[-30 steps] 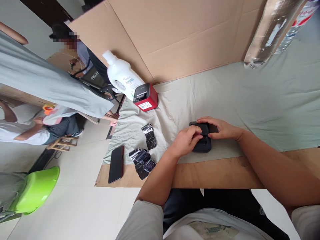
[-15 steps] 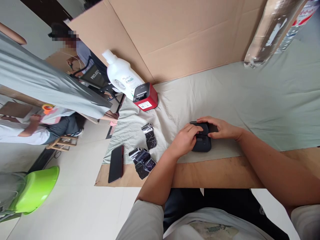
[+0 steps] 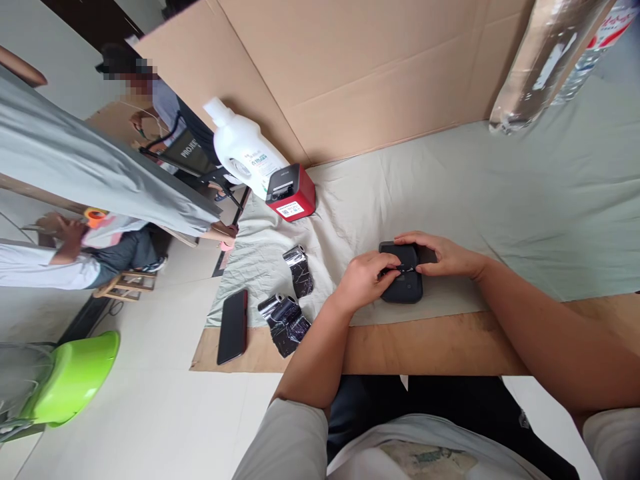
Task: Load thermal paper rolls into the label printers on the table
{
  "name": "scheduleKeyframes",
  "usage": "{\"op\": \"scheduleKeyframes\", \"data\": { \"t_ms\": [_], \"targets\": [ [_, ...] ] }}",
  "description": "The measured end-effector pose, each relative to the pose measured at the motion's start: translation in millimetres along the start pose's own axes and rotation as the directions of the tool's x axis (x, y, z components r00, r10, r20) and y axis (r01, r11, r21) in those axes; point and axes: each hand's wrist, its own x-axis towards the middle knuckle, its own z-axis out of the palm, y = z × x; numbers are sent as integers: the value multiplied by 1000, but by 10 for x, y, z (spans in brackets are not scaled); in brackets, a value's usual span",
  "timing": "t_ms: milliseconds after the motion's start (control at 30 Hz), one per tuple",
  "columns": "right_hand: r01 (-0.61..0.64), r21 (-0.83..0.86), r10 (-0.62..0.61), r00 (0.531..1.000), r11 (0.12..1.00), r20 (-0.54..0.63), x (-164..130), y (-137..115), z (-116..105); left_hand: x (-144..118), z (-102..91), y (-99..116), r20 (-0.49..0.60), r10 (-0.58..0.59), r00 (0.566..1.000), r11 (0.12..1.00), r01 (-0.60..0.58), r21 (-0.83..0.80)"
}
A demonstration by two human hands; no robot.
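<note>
A small black device point(image 3: 403, 288) lies on the pale green cloth point(image 3: 450, 193) near the table's front edge. My left hand point(image 3: 364, 281) rests against its left side, fingertips pinching at a thin part on its top. My right hand point(image 3: 440, 257) curls over its far right side and holds it steady. Both hands touch the device, and its middle is partly hidden by my fingers.
Two crumpled black ribbon rolls point(image 3: 289, 313) and a dark phone point(image 3: 233, 327) lie to the left. A red and black label printer point(image 3: 290, 193) and a white bottle point(image 3: 245, 153) stand further back. Cardboard walls point(image 3: 350, 73) rise behind. Other people sit at the far left.
My left hand slid slightly left and down on the device, and its fingertips now pinch at the top. The right hand stays put. A person at the far left shifted an arm.
</note>
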Motion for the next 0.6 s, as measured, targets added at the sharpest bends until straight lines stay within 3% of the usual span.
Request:
{"op": "scheduleKeyframes", "data": {
  "t_ms": [200, 367, 500, 600],
  "targets": [
    [-25, 6, 25, 999, 1000, -20, -14, -7, -1, 5, -37, 42, -23, 13, 1000, 995, -15, -95],
    [-32, -16, 32, 999, 999, -8, -6, -58, -7, 30, -101, 83, 185, 65, 981, 990, -40, -138],
    [-154, 17, 154, 984, 988, -92, 22, -97, 67, 43, -180, 147, 274, 70, 959, 991, -36, -128],
    [-342, -53, 332, 932, 938, -149, 46, -152, 108, 35, -190, 165, 278, 35, 960, 990, 5, -143]
  ]
}}
